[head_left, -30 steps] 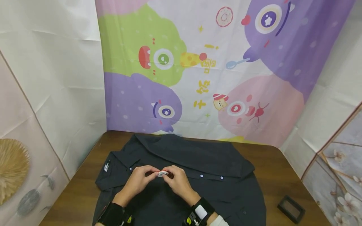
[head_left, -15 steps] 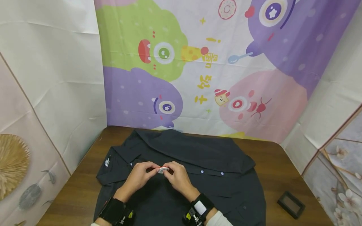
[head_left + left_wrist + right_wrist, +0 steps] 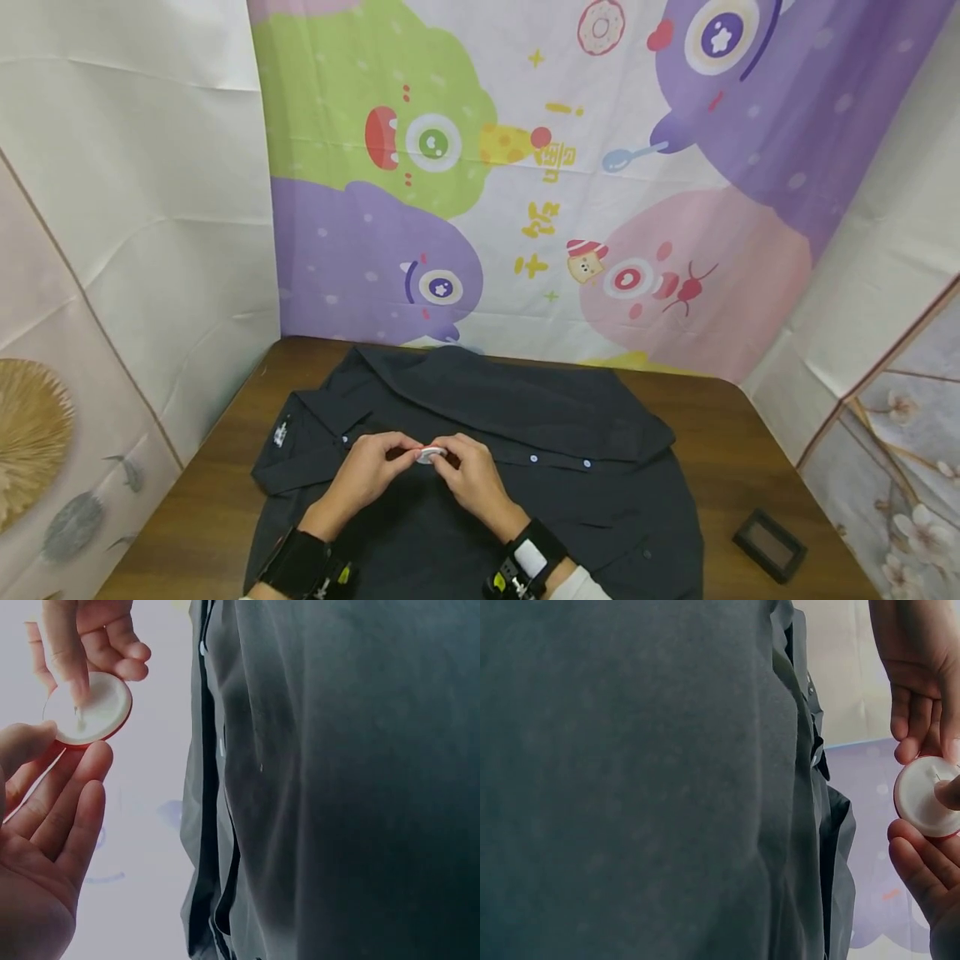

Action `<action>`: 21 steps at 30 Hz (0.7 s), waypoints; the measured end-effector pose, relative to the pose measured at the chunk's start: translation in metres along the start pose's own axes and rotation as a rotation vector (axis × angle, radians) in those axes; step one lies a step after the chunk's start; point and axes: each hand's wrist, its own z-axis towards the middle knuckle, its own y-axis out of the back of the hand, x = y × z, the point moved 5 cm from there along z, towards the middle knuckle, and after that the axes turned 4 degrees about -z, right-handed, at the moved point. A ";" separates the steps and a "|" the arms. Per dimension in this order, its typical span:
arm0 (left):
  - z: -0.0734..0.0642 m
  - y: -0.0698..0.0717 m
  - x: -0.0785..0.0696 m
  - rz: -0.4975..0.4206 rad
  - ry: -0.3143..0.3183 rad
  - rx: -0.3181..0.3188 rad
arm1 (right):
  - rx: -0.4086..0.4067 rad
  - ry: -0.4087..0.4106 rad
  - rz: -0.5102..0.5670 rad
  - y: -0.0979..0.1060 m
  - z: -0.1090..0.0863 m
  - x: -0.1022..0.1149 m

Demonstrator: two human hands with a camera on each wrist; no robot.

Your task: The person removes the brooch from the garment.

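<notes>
A round white pin badge (image 3: 431, 454) with a red rim is held up between both hands, over a dark button shirt (image 3: 420, 533). My left hand (image 3: 367, 473) pinches its rim between thumb and fingers. My right hand (image 3: 474, 479) grips the opposite side, its thumb (image 3: 66, 664) lying on the white back beside a thin pin. Closer up in the right wrist view, the badge (image 3: 919, 796) shows its pale back, with one thumb across it. Below the hands the shirt lies spread out, its collar end away from me and small white buttons along the placket.
A small black frame-like box (image 3: 769, 546) lies at the right on the brown wooden table (image 3: 720, 433). A cartoon-printed cloth (image 3: 525, 317) hangs behind the table's far edge, with pale cloth walls at both sides.
The hands keep the same grip on the badge, with only slight finger movement. The whole view has tilted a little; shirt and box lie unchanged.
</notes>
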 end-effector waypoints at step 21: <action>-0.002 -0.005 0.002 -0.031 0.000 0.013 | 0.031 -0.015 0.049 0.002 -0.001 -0.005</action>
